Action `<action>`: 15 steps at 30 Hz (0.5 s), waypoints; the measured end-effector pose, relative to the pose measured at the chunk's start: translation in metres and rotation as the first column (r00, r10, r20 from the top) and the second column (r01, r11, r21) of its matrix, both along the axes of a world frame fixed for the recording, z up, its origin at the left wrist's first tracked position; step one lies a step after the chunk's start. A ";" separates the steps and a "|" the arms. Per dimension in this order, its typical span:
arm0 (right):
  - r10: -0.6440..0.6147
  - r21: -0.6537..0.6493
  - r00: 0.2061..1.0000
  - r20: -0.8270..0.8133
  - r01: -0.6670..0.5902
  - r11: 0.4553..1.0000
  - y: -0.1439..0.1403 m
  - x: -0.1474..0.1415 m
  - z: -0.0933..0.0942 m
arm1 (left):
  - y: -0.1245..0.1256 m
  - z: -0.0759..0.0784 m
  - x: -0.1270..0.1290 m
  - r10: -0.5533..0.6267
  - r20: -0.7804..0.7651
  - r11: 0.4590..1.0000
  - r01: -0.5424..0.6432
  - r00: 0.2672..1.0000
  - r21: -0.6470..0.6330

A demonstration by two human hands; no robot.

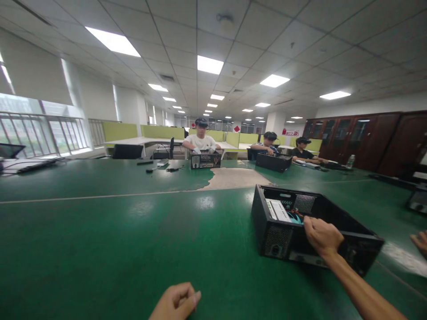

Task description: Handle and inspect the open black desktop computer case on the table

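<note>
My right hand [323,235] is wrapped over the near top edge of an open black computer case [340,242]. The case lies on its side on the green tabletop, slightly tilted, at the right of the view. Inside it, a silver box with a white label [277,210], which looks like a power supply, sits at the left end beside blue-green cables [295,217]. The rest of the inside is partly hidden by the case wall and my hand. Low in the middle, my left hand [175,302] is curled closed over the table, apart from the case, with nothing visible in it.
Another person's hand [420,242] shows at the right edge of the green table [116,244]. Across it, people work at two more black cases [206,160] [273,162]. Small tools and a white box [163,163] lie at the far side. A bottle [350,161] stands far right.
</note>
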State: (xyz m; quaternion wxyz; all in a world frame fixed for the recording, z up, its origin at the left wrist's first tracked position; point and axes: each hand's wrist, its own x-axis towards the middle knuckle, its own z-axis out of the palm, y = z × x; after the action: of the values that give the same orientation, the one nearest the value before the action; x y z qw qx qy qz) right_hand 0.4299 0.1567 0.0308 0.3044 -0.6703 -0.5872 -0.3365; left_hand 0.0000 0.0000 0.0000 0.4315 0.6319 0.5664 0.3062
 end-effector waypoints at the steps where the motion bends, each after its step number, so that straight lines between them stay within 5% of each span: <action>1: 0.003 -0.005 1.000 0.002 -0.003 1.000 -0.004 -0.001 0.000 | 0.001 0.014 -0.004 0.005 -0.013 0.999 -0.004 1.000 0.032; 5: 0.098 0.010 0.994 0.056 -0.099 0.995 -0.046 -0.028 0.007 | 0.020 0.095 0.003 -0.020 -0.083 0.973 0.038 0.996 0.228; 9: 0.322 0.019 0.945 0.052 -0.323 0.946 -0.119 -0.088 0.008 | 0.056 0.171 0.057 -0.142 -0.288 0.887 0.251 0.947 0.388; 12: 0.467 -0.135 0.884 -0.030 -0.466 0.874 -0.176 -0.129 0.009 | 0.082 0.186 0.113 -0.233 -0.673 0.785 0.544 0.702 0.295; 13: 0.530 -0.231 0.846 -0.057 -0.527 0.818 -0.189 -0.137 0.014 | 0.088 0.182 0.130 -0.260 -0.773 0.765 0.612 0.579 0.201; 15: 0.666 -0.450 0.734 -0.132 -0.643 0.620 -0.201 -0.142 0.035 | 0.096 0.166 0.157 -0.337 -0.863 0.740 0.673 0.376 0.005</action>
State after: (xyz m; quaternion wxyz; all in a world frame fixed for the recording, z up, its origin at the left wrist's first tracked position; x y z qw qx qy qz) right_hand 0.2876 -0.0444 0.0661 0.2211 -0.4544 -0.8604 -0.0669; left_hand 0.1571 0.0963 0.1655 0.0675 0.9082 0.4058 -0.0768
